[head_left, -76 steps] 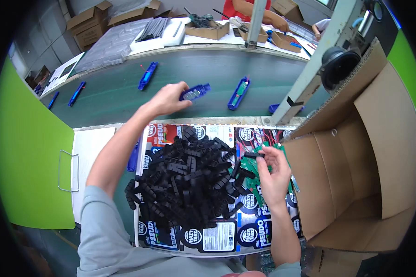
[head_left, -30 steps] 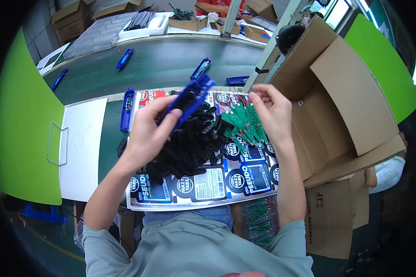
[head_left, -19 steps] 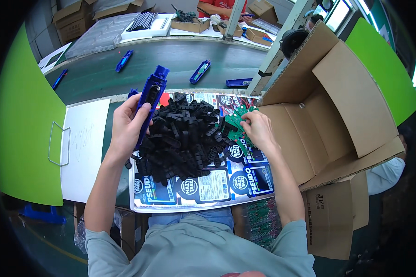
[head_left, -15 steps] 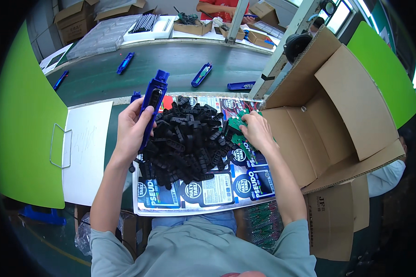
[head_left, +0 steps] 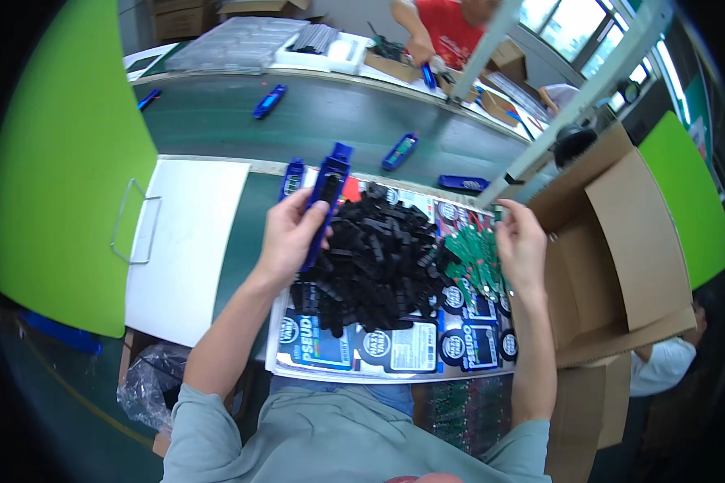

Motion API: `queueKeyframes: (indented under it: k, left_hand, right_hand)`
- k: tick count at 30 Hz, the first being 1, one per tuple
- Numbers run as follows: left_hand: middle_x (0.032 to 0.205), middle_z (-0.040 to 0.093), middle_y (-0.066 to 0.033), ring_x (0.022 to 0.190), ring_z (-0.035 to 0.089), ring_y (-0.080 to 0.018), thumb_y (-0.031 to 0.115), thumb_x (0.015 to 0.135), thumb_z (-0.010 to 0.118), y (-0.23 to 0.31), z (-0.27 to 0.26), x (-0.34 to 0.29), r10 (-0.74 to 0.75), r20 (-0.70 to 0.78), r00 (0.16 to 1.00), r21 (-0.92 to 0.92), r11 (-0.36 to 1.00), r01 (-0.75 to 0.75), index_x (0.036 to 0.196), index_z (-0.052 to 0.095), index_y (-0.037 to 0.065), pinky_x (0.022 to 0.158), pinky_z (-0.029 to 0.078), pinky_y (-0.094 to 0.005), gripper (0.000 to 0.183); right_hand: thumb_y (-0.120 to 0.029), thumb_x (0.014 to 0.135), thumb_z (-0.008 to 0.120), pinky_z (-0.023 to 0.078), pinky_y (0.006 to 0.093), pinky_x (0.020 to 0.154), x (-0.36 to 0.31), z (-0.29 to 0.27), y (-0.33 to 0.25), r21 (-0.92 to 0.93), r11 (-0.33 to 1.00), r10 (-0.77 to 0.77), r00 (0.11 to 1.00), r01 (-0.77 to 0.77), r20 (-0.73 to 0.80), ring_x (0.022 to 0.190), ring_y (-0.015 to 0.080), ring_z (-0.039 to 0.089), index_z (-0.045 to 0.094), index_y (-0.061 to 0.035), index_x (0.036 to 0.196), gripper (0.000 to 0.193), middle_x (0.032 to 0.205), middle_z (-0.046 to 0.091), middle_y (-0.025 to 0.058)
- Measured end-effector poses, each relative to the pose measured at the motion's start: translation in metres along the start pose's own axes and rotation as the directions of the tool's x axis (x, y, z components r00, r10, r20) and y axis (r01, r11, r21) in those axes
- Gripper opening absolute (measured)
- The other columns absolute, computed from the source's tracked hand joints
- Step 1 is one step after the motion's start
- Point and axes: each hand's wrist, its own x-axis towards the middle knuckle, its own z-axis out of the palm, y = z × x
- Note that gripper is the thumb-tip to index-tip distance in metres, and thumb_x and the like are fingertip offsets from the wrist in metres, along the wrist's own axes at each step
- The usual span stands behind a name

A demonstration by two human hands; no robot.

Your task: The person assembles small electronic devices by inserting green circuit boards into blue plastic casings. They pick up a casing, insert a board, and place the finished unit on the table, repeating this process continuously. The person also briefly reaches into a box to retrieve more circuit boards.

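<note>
My left hand [head_left: 288,233] is closed around a long blue plastic casing [head_left: 327,189], tilted upright, with a black piece inside its hollow. Below it spreads a heap of black plastic pieces [head_left: 379,262] on a printed sheet [head_left: 415,350]. Right of that heap lies a pile of green circuit boards [head_left: 471,259] with thin leads. Beside this pile my right hand [head_left: 524,245] pinches a small green circuit board [head_left: 499,213] between thumb and fingers, partly hidden by them. Another blue casing [head_left: 292,179] lies just behind my left hand.
An open cardboard box [head_left: 572,278] stands at the right. Behind the work surface runs a green conveyor belt [head_left: 209,121] carrying several blue casings. Across it, a person in red [head_left: 451,36] handles a blue piece. A green panel [head_left: 64,177] and white board [head_left: 181,241] are at left.
My right hand has come off the pile of circuit boards, rising to the right with one board pinched. My left hand still holds the blue casing. The whole view has shifted.
</note>
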Motion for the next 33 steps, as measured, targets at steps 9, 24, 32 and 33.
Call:
queueKeyframes:
  k: [9,24,32,33]
  left_hand:
    - [0.095,0.063,-0.0057,0.078,0.063,-0.0111,0.009,0.100,0.059,-0.002,-0.004,-0.001,-0.025,0.012,1.000,-0.085,0.996,0.026,0.131,0.056,-0.002,0.065,0.059,-0.0284,0.034]
    - [0.108,0.069,-0.0102,0.088,0.069,-0.0154,0.028,0.109,0.046,0.000,-0.008,-0.003,-0.141,0.022,0.990,-0.319,0.937,0.140,0.140,0.050,0.003,0.069,0.057,-0.0271,0.041]
    - [0.107,0.068,-0.0100,0.090,0.068,-0.0170,0.027,0.109,0.045,0.004,-0.008,-0.005,-0.111,0.066,0.992,-0.333,0.934,0.126,0.140,0.050,0.001,0.072,0.057,-0.0296,0.040]
    - [0.107,0.068,-0.0099,0.091,0.068,-0.0170,0.026,0.109,0.045,0.004,-0.008,-0.005,-0.108,0.061,0.992,-0.334,0.935,0.122,0.140,0.050,0.001,0.072,0.057,-0.0297,0.040]
  right_hand:
    - [0.000,0.097,0.063,0.049,0.0197,0.066,0.015,0.010,-0.095,0.828,0.556,0.111,0.994,-0.079,0.020,0.078,0.0070,0.062,0.055,0.0027,0.122,0.027,0.101,0.060,0.0049]
    - [0.002,0.097,0.062,0.056,0.0241,0.072,0.037,0.101,-0.154,0.872,0.483,-0.145,0.976,-0.074,0.164,0.083,0.0115,0.067,0.054,0.0049,0.124,0.028,0.104,0.061,0.0093]
    - [0.004,0.095,0.064,0.058,0.0278,0.077,0.024,0.118,-0.153,0.865,0.492,-0.176,0.962,-0.096,0.207,0.087,0.0131,0.067,0.058,0.0045,0.118,0.024,0.107,0.064,0.0114]
    - [0.004,0.095,0.064,0.059,0.0280,0.077,0.024,0.120,-0.154,0.865,0.493,-0.180,0.962,-0.092,0.206,0.087,0.0132,0.067,0.058,0.0045,0.118,0.024,0.108,0.065,0.0116]
